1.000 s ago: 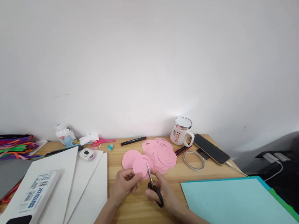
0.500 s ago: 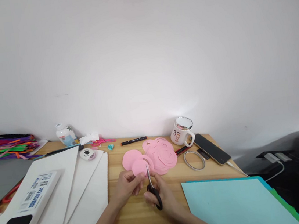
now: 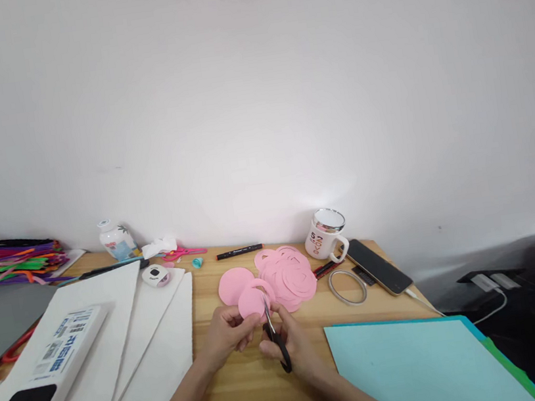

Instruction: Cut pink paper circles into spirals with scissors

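Between thumb and fingers, my left hand [image 3: 230, 333] pinches the lower left edge of a pink paper circle [image 3: 250, 302]. My right hand [image 3: 290, 340] grips a pair of black-handled scissors [image 3: 278, 345], their metal blades pointing up at the right side of that circle. A curved strip of pink paper arches along its top and right edge. Behind the held circle, a loose pink circle [image 3: 233, 283] lies on the wooden table. To its right spreads a pile of cut pink paper rounds [image 3: 291, 277], several of them with openings in the middle.
A white mug [image 3: 321, 240], a tape ring [image 3: 348, 287] and a phone [image 3: 377, 266] stand or lie at the right. Light blue sheets [image 3: 420, 365] cover the front right. White paper [image 3: 156, 369] and a white power bank [image 3: 51, 363] lie left. A black marker [image 3: 239, 252] rests near the wall.
The scissors and my right hand have shifted slightly right, the handles tilting a little. The held circle has turned or moved slightly right with my left hand still on it.
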Available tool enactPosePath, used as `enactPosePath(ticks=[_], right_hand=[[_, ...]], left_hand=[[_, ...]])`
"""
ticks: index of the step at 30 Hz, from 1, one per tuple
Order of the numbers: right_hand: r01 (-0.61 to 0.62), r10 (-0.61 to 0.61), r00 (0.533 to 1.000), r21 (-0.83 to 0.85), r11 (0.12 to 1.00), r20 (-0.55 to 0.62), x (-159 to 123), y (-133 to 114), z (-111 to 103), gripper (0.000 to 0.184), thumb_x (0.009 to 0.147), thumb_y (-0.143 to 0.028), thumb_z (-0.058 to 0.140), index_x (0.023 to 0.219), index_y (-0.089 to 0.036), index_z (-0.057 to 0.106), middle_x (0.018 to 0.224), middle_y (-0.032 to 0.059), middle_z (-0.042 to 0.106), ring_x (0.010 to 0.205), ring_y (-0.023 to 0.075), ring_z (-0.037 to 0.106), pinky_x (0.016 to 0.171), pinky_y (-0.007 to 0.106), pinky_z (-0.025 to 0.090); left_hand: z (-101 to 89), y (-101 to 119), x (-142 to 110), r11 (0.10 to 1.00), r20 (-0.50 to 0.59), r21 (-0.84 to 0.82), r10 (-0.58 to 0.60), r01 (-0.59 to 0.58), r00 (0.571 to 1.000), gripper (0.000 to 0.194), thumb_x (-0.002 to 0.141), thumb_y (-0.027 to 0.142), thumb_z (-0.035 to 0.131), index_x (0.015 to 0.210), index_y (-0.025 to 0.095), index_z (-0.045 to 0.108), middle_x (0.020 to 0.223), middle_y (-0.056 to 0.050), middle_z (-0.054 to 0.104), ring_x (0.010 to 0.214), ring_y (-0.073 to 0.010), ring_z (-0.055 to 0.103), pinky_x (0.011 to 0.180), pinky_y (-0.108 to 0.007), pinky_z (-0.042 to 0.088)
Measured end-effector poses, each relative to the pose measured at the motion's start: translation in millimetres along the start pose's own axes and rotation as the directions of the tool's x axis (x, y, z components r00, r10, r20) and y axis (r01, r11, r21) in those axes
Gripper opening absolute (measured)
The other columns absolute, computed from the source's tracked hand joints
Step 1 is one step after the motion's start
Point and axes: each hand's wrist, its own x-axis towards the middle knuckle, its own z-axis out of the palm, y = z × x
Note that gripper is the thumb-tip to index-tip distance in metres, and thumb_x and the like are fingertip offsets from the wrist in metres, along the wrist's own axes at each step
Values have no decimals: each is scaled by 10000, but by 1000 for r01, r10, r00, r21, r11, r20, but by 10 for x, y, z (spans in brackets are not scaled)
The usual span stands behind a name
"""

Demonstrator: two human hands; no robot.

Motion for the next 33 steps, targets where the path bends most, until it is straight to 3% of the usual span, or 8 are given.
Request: enactPosePath(ticks=[5,15,26,33], right_hand=[[-17,15,999,-68,998,-28,-7,12,4,515,610,-385,699,994,-238,390,552,-98,439,427,78,353,409,186,261],[-45,43,999,-68,997,-28,-11,45,13,439,638,-218,580,1024,-214,372,463,-130,417,370,72,356,374,170,270],[-12,10,1000,-67,998,-26,-11,70,34,423,652,-269,600,1017,-205,396,432,-125,458,336,69,372,351,164,277],[-78,78,997,-51,996,-12,-47,115,71,454,635,-208,638,1015,-216,390,455,-136,423,337,57,344,351,155,266]], left_hand=[[-13,12,1,1000,-6,4,1,-1,1000,358,715,424,610,523,125,567,381,54,446,307,-45,349,335,-172,237],[-52,-31,22,1000,-27,20,-2,3,1000,364,704,418,629,494,139,529,364,53,442,306,-52,356,340,-177,240],[-49,-39,33,1000,-114,-1,0,0,993,414,711,446,620,456,156,472,335,68,409,291,-46,322,341,-179,210],[30,-41,11,1000,-31,26,-17,18,999,421,714,477,601,472,148,500,344,64,406,300,-52,332,344,-183,213]])
